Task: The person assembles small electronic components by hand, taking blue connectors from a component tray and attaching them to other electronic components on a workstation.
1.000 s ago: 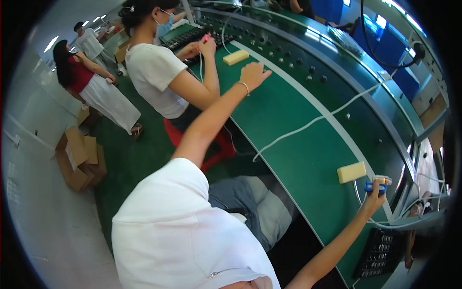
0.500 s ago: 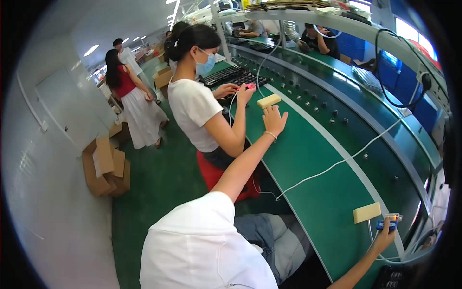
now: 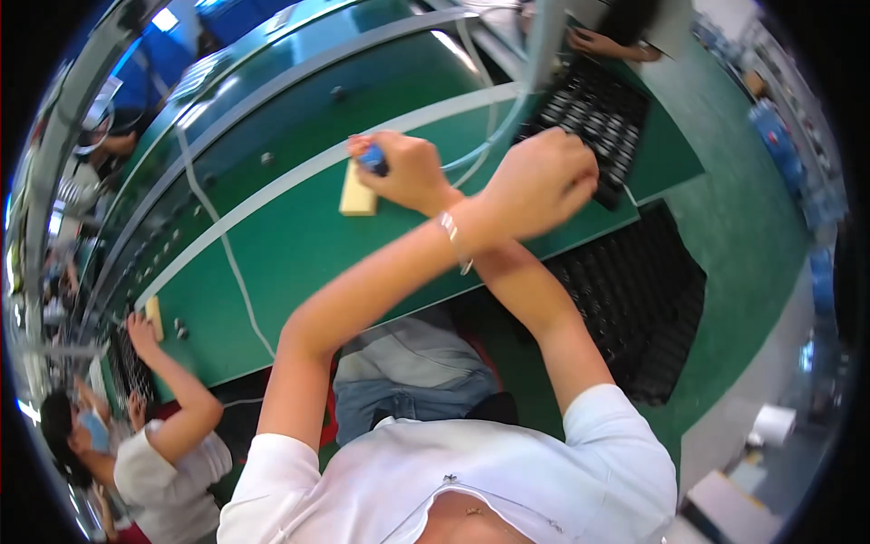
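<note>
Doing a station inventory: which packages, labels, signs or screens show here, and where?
No screen, sign or label is clear enough to tell.
Black compartment tray: rectangular, on the green bench, upper right, by the left hand.
Pale box: flat-topped, on the floor at lower right, partly cut off.
Blue packs: blurred row on the floor at the right rim; kind unclear.

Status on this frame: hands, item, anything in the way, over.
Right hand gripping blue tool, beside yellow block. Left hand crossed over, above black tray, grip unclear. White cable close by.
</note>
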`<action>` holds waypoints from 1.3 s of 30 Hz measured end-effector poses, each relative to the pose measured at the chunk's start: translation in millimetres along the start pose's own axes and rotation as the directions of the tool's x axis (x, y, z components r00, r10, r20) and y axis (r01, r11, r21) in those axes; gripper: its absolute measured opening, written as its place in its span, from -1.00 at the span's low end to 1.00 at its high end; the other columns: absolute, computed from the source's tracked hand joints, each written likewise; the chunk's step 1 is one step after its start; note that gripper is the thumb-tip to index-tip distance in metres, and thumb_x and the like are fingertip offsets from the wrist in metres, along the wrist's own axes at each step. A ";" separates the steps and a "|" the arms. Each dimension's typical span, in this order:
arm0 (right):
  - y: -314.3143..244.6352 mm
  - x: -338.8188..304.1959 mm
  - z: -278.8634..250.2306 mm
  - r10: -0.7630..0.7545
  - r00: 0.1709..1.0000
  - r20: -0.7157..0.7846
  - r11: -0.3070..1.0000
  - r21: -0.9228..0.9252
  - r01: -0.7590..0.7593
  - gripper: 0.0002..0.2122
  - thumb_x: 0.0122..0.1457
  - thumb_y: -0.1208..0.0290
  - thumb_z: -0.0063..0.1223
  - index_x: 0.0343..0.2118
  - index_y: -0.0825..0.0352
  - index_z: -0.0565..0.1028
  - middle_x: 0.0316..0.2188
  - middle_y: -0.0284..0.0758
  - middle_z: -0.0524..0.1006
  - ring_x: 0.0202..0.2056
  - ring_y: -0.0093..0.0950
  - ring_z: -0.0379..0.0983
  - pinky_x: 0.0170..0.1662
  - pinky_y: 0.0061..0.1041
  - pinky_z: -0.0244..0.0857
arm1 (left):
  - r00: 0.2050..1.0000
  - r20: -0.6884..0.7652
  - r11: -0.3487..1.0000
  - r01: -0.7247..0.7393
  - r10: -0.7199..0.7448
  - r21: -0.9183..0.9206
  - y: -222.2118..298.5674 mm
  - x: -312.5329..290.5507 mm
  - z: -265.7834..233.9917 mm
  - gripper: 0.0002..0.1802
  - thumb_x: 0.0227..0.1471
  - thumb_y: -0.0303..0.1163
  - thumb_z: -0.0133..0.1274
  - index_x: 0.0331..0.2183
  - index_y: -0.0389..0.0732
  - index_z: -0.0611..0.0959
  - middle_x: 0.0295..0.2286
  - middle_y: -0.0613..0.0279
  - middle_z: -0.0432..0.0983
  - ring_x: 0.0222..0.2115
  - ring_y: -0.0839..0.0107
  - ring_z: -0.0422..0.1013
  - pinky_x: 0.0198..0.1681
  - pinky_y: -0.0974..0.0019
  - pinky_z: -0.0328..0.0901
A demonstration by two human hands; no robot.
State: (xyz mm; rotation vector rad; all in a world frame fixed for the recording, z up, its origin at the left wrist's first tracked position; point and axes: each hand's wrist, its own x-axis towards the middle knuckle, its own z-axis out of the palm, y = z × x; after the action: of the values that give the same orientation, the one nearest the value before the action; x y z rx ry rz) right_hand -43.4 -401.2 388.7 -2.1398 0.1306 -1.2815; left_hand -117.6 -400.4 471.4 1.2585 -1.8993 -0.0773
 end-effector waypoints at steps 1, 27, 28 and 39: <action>6.6 -1.7 0.3 -0.042 0.999 -0.022 0.999 0.021 0.043 -0.73 -0.08 0.26 0.28 -0.35 0.28 0.53 -0.44 -0.18 0.57 -0.41 -0.13 0.54 -0.34 -0.29 0.43 | 0.999 0.034 0.998 0.033 -0.032 -0.048 -25.7 18.4 27.0 -0.84 -0.07 -0.37 0.07 -0.40 -0.22 0.63 -0.43 0.04 0.51 -0.25 0.03 0.45 -0.21 0.03 0.35; 20.1 -0.5 13.4 0.404 0.914 -0.040 0.909 0.130 -0.396 -0.67 0.01 0.30 0.35 -0.21 0.37 0.58 -0.40 -0.25 0.61 -0.40 -0.47 0.56 -0.24 -0.45 0.44 | 0.849 -0.529 0.989 -0.073 -0.007 -0.131 -38.8 32.7 -37.9 -0.78 -0.28 -0.29 0.19 -0.46 -0.15 0.70 -0.55 0.15 0.61 -0.50 0.18 0.54 -0.37 0.17 0.41; 47.8 17.9 -23.6 0.433 0.866 0.251 0.869 0.137 -0.475 -0.62 0.07 0.28 0.30 -0.12 0.42 0.53 -0.30 -0.25 0.60 -0.31 -0.47 0.55 -0.17 -0.47 0.42 | 0.799 -0.590 0.983 0.010 -0.117 -0.181 -18.2 15.6 -63.0 -0.78 -0.29 -0.31 0.20 -0.46 -0.17 0.69 -0.54 0.15 0.61 -0.52 0.23 0.54 -0.39 0.21 0.41; 13.8 3.4 4.8 0.550 0.764 0.337 0.490 0.611 -0.622 -0.70 0.17 0.32 0.20 -0.13 0.40 0.50 -0.29 -0.30 0.56 -0.34 -0.59 0.52 -0.33 -0.61 0.41 | 0.534 -0.387 0.652 0.514 -0.752 -0.558 -86.5 -197.4 -139.3 -0.82 -0.03 -0.51 0.24 -0.39 -0.29 0.54 -0.47 0.16 0.61 -0.51 0.50 0.55 -0.54 0.51 0.36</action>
State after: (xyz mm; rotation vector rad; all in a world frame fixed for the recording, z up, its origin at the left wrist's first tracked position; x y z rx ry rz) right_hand -34.6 -411.3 382.0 -1.2893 0.2674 -0.6381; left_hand 67.5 -236.4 402.8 1.4350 -0.7319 -0.3848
